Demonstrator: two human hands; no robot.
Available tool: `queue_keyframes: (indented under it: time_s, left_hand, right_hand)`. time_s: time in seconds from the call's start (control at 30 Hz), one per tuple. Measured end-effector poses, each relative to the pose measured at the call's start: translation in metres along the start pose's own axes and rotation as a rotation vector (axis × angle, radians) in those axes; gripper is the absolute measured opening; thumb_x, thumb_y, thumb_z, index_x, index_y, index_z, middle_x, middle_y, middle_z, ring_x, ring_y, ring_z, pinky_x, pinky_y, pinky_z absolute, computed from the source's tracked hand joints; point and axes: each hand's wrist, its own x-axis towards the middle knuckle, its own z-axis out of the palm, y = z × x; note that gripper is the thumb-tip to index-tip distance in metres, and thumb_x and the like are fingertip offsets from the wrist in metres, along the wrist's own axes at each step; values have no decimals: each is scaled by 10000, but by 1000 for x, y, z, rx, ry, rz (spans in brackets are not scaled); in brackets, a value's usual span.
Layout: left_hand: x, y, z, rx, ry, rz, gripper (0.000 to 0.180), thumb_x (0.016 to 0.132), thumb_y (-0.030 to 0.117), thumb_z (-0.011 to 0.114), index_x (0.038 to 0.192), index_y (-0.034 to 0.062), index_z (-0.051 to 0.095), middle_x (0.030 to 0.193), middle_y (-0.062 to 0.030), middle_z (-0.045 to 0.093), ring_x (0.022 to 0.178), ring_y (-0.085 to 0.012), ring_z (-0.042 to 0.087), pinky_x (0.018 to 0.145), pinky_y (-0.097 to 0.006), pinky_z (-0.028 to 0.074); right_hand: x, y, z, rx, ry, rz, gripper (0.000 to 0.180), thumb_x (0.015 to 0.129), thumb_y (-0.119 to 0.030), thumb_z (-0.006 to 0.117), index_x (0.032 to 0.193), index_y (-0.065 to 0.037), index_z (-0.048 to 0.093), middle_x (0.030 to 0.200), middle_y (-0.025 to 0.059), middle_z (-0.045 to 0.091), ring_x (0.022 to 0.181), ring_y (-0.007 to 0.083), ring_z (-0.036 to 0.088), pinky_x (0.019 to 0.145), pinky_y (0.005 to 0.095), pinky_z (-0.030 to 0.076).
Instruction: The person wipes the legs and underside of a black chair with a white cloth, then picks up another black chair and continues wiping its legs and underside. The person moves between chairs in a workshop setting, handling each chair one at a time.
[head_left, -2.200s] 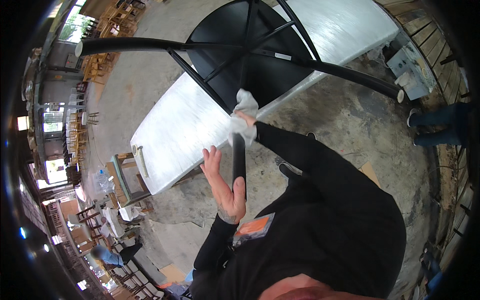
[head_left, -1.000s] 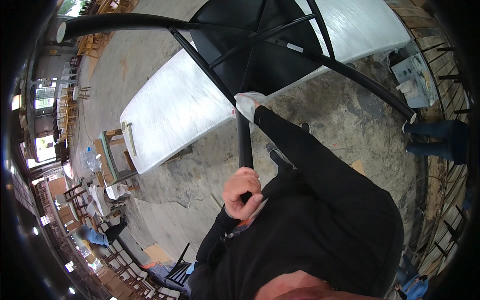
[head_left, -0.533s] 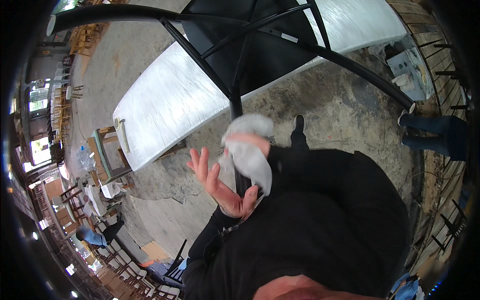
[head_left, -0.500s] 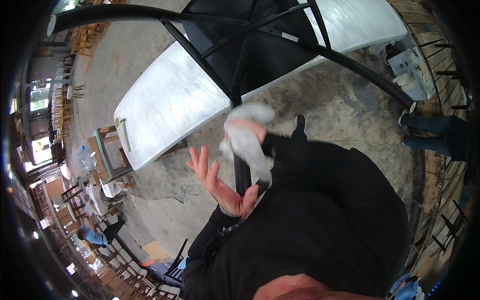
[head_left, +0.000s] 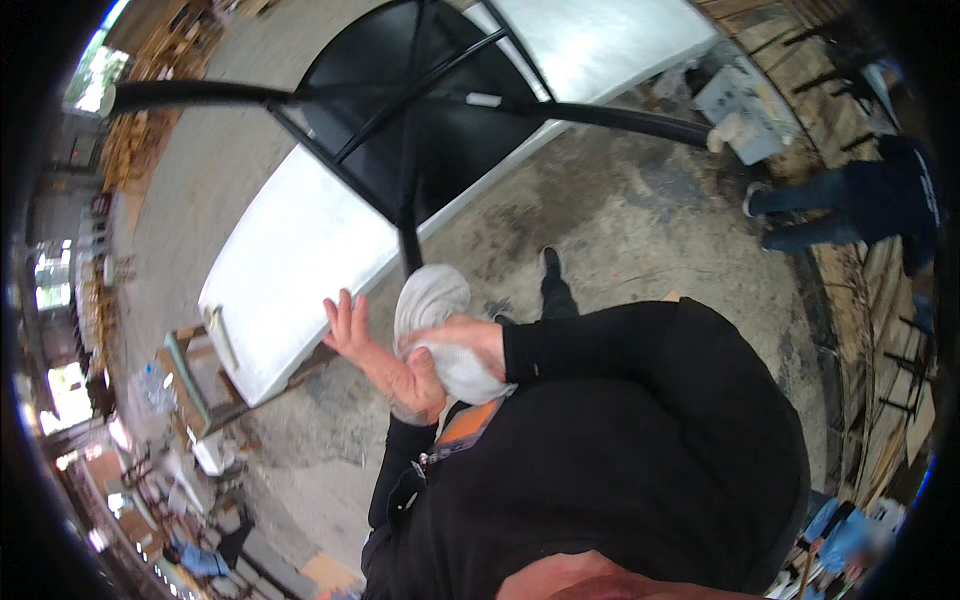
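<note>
A black stool or chair lies upturned, its dark round seat on a white-covered table and its legs and crossed braces pointing up. One black leg reaches toward me, its end hidden by a bunched white cloth. My right hand is closed on this cloth, pressing it around the near part of the leg. Just left of it, my left hand is raised with fingers spread and holds nothing. Its thumb and wrist come close to the cloth; whether they touch cannot be told.
The white-covered tabletop runs diagonally under the stool, with a wooden frame by its left end. A grey box sits at the right. A person in dark clothes stands at the far right, and others are farther off.
The cloth, with my right hand, has moved along the leg toward its near end and is now more bunched. My left hand stays open beside it. The whole view has shifted.
</note>
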Motion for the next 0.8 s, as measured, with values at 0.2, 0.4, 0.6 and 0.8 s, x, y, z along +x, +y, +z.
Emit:
queue_keyframes:
  time_s: [0.2, 0.4, 0.6, 0.8]
  left_hand:
    - [-1, 9, -6, -269, -178, -145, 612, 966, 500, 467, 1343, 20, 513, 1488, -190, 404, 1476, -398, 236, 1170, -616, 42]
    - [5, 12, 0, -146, -174, -147, 361, 753, 89, 649, 1114, 74, 633, 1364, -138, 535, 1410, -404, 371, 1165, -619, 133]
    - [2, 22, 7, -106, -75, -282, 317, 768, 35, 594, 1081, 36, 640, 1337, -172, 552, 1391, -411, 393, 1140, -536, 256]
    - [-12, 20, 19, -144, 54, -501, 276, 841, 9, 536, 1101, -10, 629, 1209, -167, 638, 1276, -333, 525, 1106, -440, 331]
  right_hand:
    - [-146, -75, 1, -906, 151, -507, 448, 857, -209, 741, 1191, 52, 596, 1089, 148, 698, 996, 178, 659, 871, 344, 524]
    - [-287, -181, -31, -1231, 827, -1103, 414, 795, -20, 723, 1195, 0, 615, 1091, 125, 710, 1019, 219, 687, 880, 354, 532]
    - [-247, -285, -95, -1993, 935, 279, 496, 846, -448, 632, 1064, -6, 685, 1061, 247, 666, 993, 341, 657, 894, 402, 506]
    - [-157, -346, -185, -1556, 334, 201, 741, 695, -291, 817, 1307, 25, 543, 1244, 171, 638, 1128, 236, 605, 991, 337, 463]
